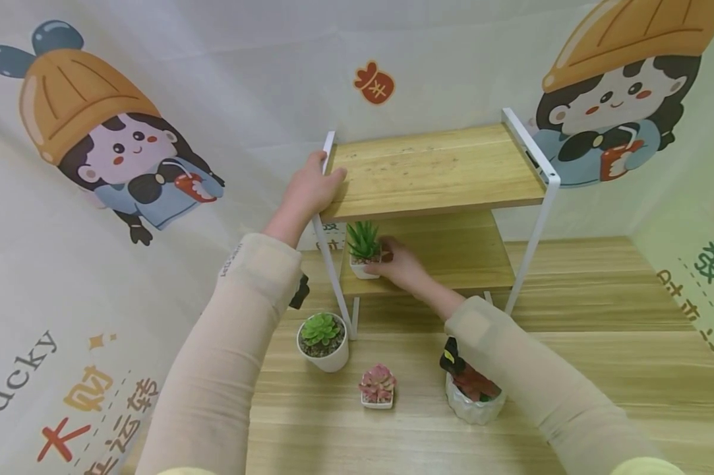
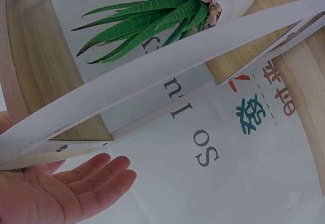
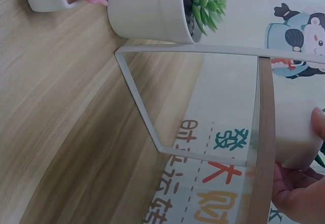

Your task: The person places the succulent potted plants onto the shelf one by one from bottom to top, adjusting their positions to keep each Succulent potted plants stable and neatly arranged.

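Note:
A two-tier wooden shelf (image 1: pixel 434 168) with a white metal frame stands against the backdrop. At its upper left corner my left hand (image 1: pixel 312 188) grips the side, thumb over the top board. The left wrist view shows the other fingers (image 2: pixel 101 188) reaching out past the white frame, loosely extended. On the lower board (image 1: pixel 451 254), near the left end, sits a spiky green potted succulent (image 1: pixel 364 243) in a small white square pot. My right hand (image 1: pixel 404 265) holds that pot between thumb and fingers from its right side.
In front of the shelf stand a green rosette succulent (image 1: pixel 322 330) in a round white pot and a small pink succulent (image 1: pixel 378 382). A ribbed white pot (image 1: pixel 474 406) with a dark red plant is partly under the right forearm. A printed cloth (image 1: pixel 244 86) hangs behind.

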A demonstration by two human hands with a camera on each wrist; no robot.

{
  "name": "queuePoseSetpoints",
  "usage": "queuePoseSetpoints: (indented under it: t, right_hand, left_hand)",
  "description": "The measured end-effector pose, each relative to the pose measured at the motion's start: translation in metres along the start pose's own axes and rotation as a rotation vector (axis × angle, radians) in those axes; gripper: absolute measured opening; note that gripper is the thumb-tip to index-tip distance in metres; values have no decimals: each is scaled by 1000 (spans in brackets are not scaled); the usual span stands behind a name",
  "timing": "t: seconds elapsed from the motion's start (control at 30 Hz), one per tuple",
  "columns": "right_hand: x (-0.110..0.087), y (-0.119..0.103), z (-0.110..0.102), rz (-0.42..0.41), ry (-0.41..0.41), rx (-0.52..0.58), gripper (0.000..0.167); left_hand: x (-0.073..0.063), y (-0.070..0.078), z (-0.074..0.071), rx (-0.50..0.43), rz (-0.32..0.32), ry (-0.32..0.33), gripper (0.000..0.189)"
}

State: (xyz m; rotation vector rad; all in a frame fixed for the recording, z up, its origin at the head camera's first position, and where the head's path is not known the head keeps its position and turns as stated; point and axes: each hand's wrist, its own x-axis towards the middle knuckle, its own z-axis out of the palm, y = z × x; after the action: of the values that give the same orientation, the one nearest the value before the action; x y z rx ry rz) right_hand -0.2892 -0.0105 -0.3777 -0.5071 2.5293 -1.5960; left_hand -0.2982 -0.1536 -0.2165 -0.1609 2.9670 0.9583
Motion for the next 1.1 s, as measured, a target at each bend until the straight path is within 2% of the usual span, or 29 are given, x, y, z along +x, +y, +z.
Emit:
queuePoseSetpoints:
  t: [0.13,0.3,0.4,0.5,0.7,0.87,1.0,1.1]
  right_hand:
    - [0,-1,1,18,-6,-10,64]
    - [-3,-5,-2,54,-4,-62,81]
    - [-10,-10,-9,51,5,-61,87]
    - [-22,-11,-21,26,13,-63,83]
    - [-63,-3,-55,-42,-2,-78,75]
    - [-107,18,-80,-83,-44,-46,73]
    - [-143,39,-89,-121,-36,-79,69]
    - [-169,58,-84,-187,22,-124,65]
  left_hand:
    - [-1,0,0,-6,1,1,62]
    - [-1,1,0,8,1,3,62]
    - [-2,1,-1,25,7,7,62]
    - [-3,2,-1,35,13,10,61]
    - [-4,2,-2,19,14,-1,62]
    - [-2,1,-1,7,12,1,62]
    - [-1,1,-1,5,4,4,62]
    - [-1,2,0,10,8,0,62]
